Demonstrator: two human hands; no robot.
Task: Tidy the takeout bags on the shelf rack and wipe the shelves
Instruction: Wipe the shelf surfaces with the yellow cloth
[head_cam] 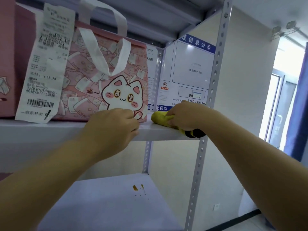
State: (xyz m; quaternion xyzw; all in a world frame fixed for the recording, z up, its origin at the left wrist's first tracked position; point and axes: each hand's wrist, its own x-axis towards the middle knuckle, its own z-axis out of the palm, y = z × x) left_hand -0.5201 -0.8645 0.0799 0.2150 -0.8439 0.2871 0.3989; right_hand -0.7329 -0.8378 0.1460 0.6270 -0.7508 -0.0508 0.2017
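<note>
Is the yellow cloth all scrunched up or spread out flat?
Scrunched up: the yellow cloth is a lump gripped by the right hand.

A single wide-angle view, worn on the head, faces the shelf rack (214, 80) from close by; it sits about level with the middle shelf (50, 130), sees the underside of the shelf above (158, 17), and looks down onto the lower shelf (100, 205); the left forearm (50, 172) and right forearm (250, 155) enter from the bottom corners.
</note>
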